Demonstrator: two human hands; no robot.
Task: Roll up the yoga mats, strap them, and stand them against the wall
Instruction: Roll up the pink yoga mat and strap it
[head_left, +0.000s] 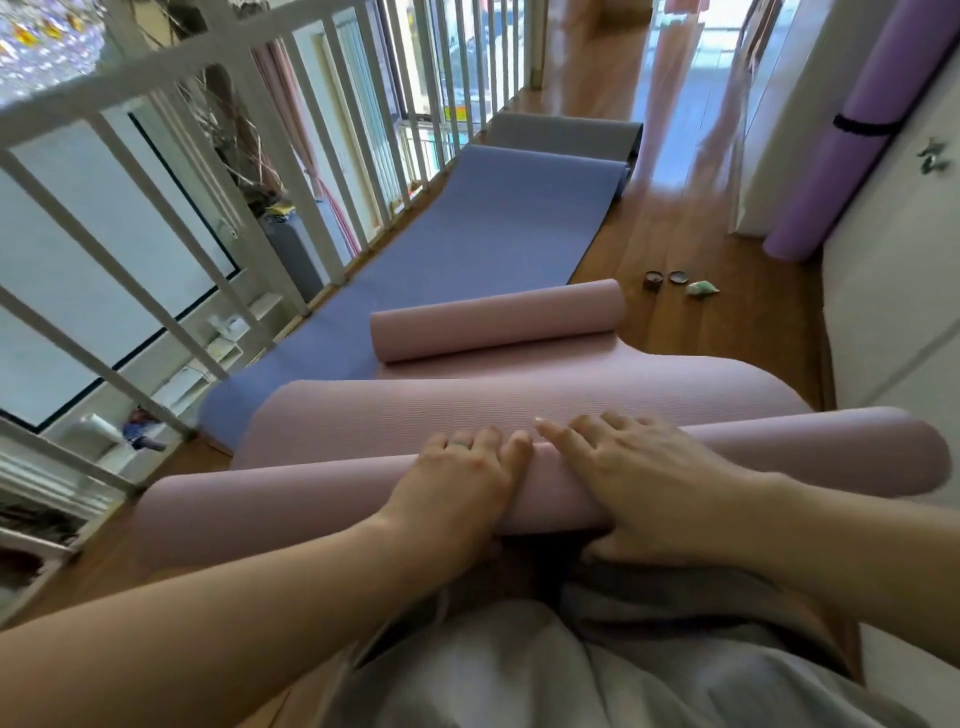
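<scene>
A pink yoga mat (519, 405) lies on the wooden floor, rolled at its near end into a thick roll (291, 499) and curled at its far end (498, 317). My left hand (462, 478) and my right hand (644, 478) both lie on top of the near roll, fingers spread and pressing down, the right thumb tucked under the roll. Beyond it a blue mat (467, 244) is spread flat, then a grey mat (566, 136). A purple rolled mat (852, 135) with a black strap (867, 126) leans upright against the right wall.
A white railing (218, 171) runs along the left edge of the floor with a drop behind it. Two small round items (665, 278) and a greenish object (701, 289) sit on the floor near the right wall (893, 291). My knees are just below the roll.
</scene>
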